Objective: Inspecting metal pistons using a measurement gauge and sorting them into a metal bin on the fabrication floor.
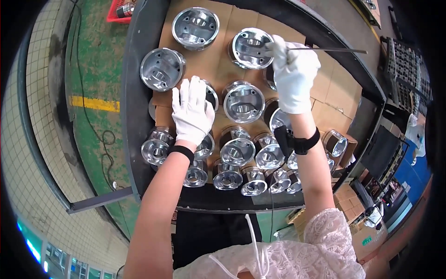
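Note:
My left hand (192, 111), in a white glove, lies with fingers stretched out over a metal piston (212, 97), which it mostly covers. In a matching glove, my right hand (296, 76) is closed round a thin metal rod (337, 49) that sticks out to the right. Its fingertips are at the right rim of an upturned piston (246, 49); whether the rod's other end touches it is hidden. Other open-side-up pistons surround my hands: one at the far left (196, 28), one beside my left fingers (162, 69), and one between my hands (244, 102).
Cardboard (223, 60) lines the dark-framed table (144, 28). Tilted pistons (227, 174) crowd its near edge, and another (334, 143) stands at the right by a cardboard box (348, 153). A red crate (120, 11) sits on the green floor (90, 135) beyond.

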Available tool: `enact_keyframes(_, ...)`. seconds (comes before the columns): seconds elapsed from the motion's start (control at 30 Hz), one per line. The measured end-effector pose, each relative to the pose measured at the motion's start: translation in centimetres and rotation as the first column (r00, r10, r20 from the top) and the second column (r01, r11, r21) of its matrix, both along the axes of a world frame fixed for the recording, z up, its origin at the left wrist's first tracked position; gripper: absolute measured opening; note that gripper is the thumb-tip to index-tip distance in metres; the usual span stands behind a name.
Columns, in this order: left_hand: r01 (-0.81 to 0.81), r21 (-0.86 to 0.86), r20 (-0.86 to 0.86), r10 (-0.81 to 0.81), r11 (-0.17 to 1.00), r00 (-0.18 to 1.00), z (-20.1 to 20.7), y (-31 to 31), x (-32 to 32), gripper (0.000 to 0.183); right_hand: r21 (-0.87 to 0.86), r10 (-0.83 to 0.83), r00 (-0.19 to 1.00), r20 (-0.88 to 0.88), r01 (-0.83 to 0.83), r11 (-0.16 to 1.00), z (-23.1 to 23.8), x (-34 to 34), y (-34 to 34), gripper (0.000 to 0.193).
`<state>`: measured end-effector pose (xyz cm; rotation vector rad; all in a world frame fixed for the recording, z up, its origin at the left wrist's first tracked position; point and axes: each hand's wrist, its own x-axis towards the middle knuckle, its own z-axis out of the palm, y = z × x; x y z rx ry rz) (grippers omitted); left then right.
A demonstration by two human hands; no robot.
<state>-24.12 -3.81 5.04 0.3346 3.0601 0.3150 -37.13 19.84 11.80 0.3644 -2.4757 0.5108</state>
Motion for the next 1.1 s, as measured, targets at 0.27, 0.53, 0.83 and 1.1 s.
enact_keyframes(0.27, -0.01, 0.048, 0.021, 0.009, 0.999, 1.0, 0.0, 0.4, -0.1, 0.062, 0.035, 0.068, 0.997, 0.024, -0.069, 0.997, -0.6, -1.9, -2.6, 0.026)
enact_keyframes(0.53, -0.018, 0.043, 0.025, 0.017, 0.999, 1.0, -0.4, 0.1, 0.2, 0.062, 0.001, 0.105, 0.992, 0.074, -0.106, 0.994, -0.2, -2.0, -3.3, 0.026)
enact_keyframes(0.83, -0.031, 0.028, 0.053, 0.03, 0.999, 0.998, -0.3, 0.3, 0.0, 0.062, 0.209, 0.009, 0.961, 0.277, -0.07, 0.975, -2.5, -0.6, -3.1, 0.038)
enact_keyframes(1.1, -0.025, 0.05, 0.077, 0.021, 0.998, 0.997, 0.0, -0.1, 0.0, 0.064, 0.041, 0.02, 0.996, 0.091, -0.024, 0.999, -0.1, -4.1, -1.1, 0.02)
